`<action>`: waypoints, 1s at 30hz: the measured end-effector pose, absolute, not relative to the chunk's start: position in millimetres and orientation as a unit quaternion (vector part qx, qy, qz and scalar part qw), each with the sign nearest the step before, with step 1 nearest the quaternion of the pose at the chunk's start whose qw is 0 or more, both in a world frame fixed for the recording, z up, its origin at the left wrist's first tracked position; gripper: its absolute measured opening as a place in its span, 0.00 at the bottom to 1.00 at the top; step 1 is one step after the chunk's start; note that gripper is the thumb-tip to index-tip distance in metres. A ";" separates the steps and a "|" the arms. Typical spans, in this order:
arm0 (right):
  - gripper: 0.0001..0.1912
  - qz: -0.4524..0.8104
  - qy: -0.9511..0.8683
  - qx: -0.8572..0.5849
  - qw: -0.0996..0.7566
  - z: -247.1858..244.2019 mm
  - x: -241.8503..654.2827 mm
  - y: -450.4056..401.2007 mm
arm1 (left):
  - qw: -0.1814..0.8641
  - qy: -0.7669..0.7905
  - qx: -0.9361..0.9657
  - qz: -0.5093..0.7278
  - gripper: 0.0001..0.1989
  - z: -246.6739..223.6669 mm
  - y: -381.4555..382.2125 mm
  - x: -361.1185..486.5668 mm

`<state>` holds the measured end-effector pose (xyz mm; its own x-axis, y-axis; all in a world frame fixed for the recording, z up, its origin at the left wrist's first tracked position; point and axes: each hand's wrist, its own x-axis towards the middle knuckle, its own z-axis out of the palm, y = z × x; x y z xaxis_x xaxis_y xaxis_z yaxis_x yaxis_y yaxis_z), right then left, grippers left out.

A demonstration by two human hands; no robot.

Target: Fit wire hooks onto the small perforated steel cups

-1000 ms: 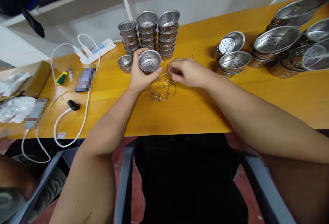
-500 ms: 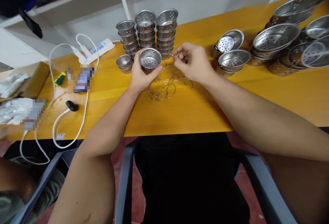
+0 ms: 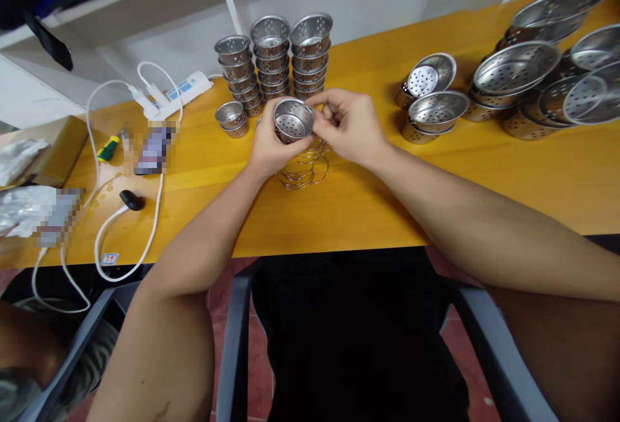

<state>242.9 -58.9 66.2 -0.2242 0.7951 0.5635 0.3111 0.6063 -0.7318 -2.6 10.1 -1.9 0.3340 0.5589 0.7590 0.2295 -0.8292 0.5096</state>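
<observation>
The perforated metal cup [image 3: 293,119] is sitting in the left hand [image 3: 267,141], raised over the surface [image 3: 387,202] in front of the tall stacks of perforated cups [image 3: 270,63], and it is now meeting the right hand [image 3: 345,121] at its rim. A moment ago the right hand was hovering clear of the cup with a thin wire in its fingertips; since then the gap has been closing, and the cup has been shifting a little toward that hand. The work seems to be passing from picking at the wire loops [image 3: 303,178] to handling the rim itself — a judgement, since the fingers are covering the contact. The left hand is wrapping the cup's side, its thumb lying along the near wall. The right hand is bringing thumb and forefinger up to the rim's right edge; whether they are pinching the wire, the rim or nothing, I cannot tell. The cup itself is looking silvery and shiny, its mouth facing up and tilting toward the viewer, showing a floor dotted with small round holes and more holes in the wall. Below the hands, the loops are lying in a loose, overlapping pile on the surface, partly hidden.
</observation>
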 end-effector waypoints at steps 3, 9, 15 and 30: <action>0.12 0.225 -0.739 -0.392 0.499 65.1 241.8 -58.0 | 0.160 0.260 0.804 0.511 0.52 -2.3 8.4 0.6; 0.18 0.227 -0.733 -0.456 0.450 76.9 242.1 -67.7 | 0.158 0.273 0.803 0.506 0.55 2.6 -1.2 6.7; 0.23 0.234 -0.736 -0.462 0.436 82.2 242.1 -71.1 | 0.155 0.295 0.803 0.494 0.57 8.7 -10.7 10.0; 0.21 0.263 -0.721 -0.453 0.454 87.6 233.7 -77.8 | 0.170 0.317 0.798 0.484 0.55 10.7 -15.6 9.7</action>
<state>233.7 -77.8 87.6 -0.1771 0.8920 0.4159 0.4154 0.4508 -0.7901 9.7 -15.6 10.7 0.3308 0.6714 0.6632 0.3417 -0.7403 0.5790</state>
